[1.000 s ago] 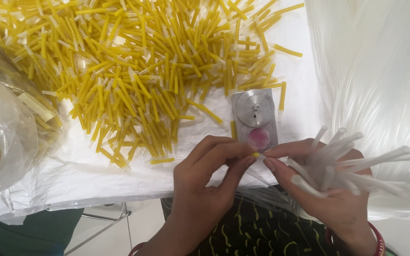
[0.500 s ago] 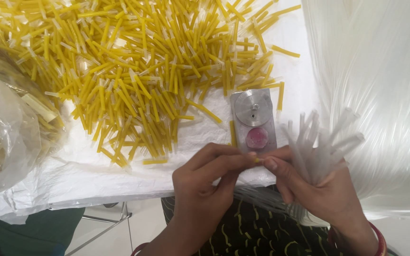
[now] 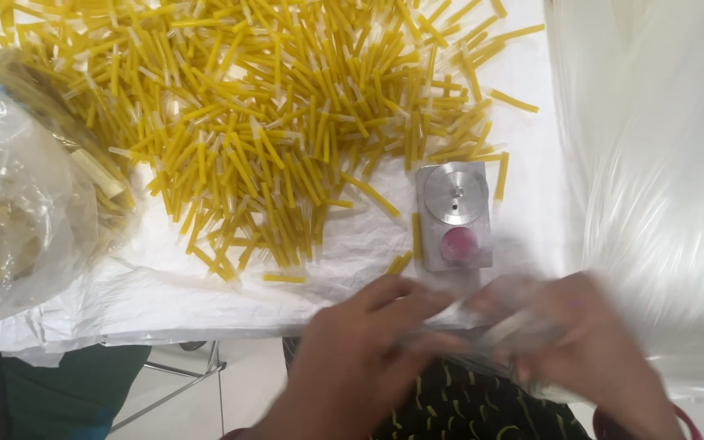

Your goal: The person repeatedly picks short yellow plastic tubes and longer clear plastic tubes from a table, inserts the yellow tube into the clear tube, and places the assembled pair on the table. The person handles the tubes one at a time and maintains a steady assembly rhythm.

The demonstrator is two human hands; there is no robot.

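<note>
- Fingers (image 3: pixel 401 303) of the left hand (image 3: pixel 352 367) are curled inward toward the right hand (image 3: pixel 588 350); both are motion-blurred, so how far they are closed cannot be told.
- Between the two hands lies a pale, translucent smear, seemingly a bundle of clear tubes (image 3: pixel 503 330). Which fingers actually grip it cannot be made out.
- Just above the fingers, touching nothing of them, sits a small grey metal block (image 3: pixel 455 216) with a round silver disc on its upper half and a red round pad on its lower half. Count: one block, one disc, one pad.
- Further above and to the left of the fingers spreads a heap of yellow tube pieces (image 3: pixel 270 138), many with a pale end. Count: far too many to tally, well into the hundreds; a few stragglers lie just beside the block.
- Far left of the fingers: one crumpled clear plastic bag (image 3: pixel 18 212) with more yellow pieces inside.
- Right of and above the right hand: one large mass of fine white strands (image 3: pixel 653 163).
- All rests on one white sheet (image 3: pixel 165 293) covering the table.
- Judgement on handling: the pale pieces are thin and slippery-looking, so they would be best kept aligned, ends level, with a firm, even pinch, worked close to the block.
- Hands counted: two, both the wearer's own.
</note>
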